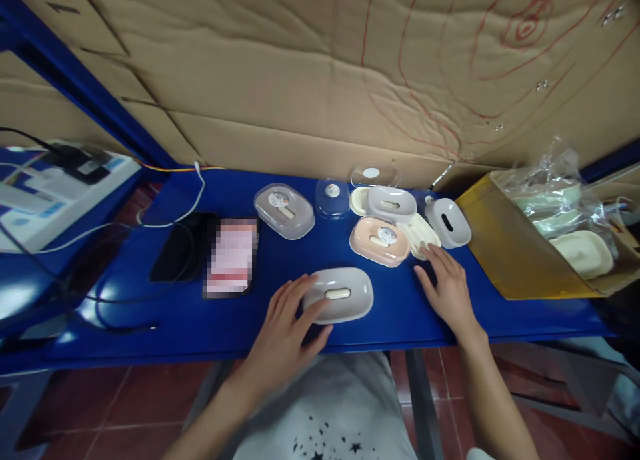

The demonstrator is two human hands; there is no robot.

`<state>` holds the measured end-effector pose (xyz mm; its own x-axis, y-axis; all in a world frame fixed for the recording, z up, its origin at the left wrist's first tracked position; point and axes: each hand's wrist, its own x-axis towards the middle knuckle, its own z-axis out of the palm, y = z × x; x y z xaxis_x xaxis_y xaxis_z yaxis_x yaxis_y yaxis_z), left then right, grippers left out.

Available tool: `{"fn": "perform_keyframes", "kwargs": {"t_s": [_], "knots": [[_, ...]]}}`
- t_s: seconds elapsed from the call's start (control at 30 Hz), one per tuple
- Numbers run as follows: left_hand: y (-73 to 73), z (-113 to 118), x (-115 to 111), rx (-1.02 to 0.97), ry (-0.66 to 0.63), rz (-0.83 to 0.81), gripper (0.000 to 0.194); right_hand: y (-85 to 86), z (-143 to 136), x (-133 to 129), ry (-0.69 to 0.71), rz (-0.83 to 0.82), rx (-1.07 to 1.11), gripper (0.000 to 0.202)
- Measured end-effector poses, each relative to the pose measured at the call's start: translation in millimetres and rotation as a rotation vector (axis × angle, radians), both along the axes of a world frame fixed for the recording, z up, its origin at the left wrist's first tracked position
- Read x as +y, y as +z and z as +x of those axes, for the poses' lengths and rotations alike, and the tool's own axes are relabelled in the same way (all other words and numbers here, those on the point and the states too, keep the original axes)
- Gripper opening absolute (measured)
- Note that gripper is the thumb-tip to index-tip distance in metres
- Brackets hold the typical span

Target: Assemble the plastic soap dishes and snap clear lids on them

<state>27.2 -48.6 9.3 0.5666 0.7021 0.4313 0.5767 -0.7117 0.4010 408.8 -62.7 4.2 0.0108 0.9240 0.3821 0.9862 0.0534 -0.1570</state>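
Note:
A light grey oval dish [350, 309] with a cream piece [338, 293] in its middle lies near the table's front edge. My left hand [295, 313] rests over the dish's left side, fingers apart. Farther right, my right hand [445, 287] is open, its fingertips at the lower end of a cream tray [423, 235]. Beside that tray sits a peach dish [367, 245] with a clear lid and round sticker. Behind them are a grey dish [405, 210] and, to the right, a whitish dish [463, 227] with a dark slot. A lidded grey dish [300, 227] lies farther left.
Clear lids [333, 207] lie at the back. A phone [231, 257] and a black object [175, 253] are on the left, with cables and a power strip [65, 207]. A cardboard box [530, 273] holding bagged cream and green pieces stands right. Cardboard [280, 67] lines the back.

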Motion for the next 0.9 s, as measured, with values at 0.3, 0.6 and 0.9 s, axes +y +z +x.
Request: {"fn": "perform_keyframes", "kwargs": {"t_s": [0.3,0.6,0.9], "knots": [[3.8,-5.5,7.2,0.010,-0.012,-0.063,0.038,50.4,14.0,82.8,0.197,0.037,-0.051,0.045],[0.5,-16.0,10.0,0.002,-0.036,-0.080,0.042,70.1,-14.7,200.3,0.245,-0.048,-0.081,0.052],[-4.8,-17.2,11.9,-0.012,-0.072,-0.122,0.045,73.4,-7.9,216.1,0.281,-0.085,-0.059,0.042]]}}
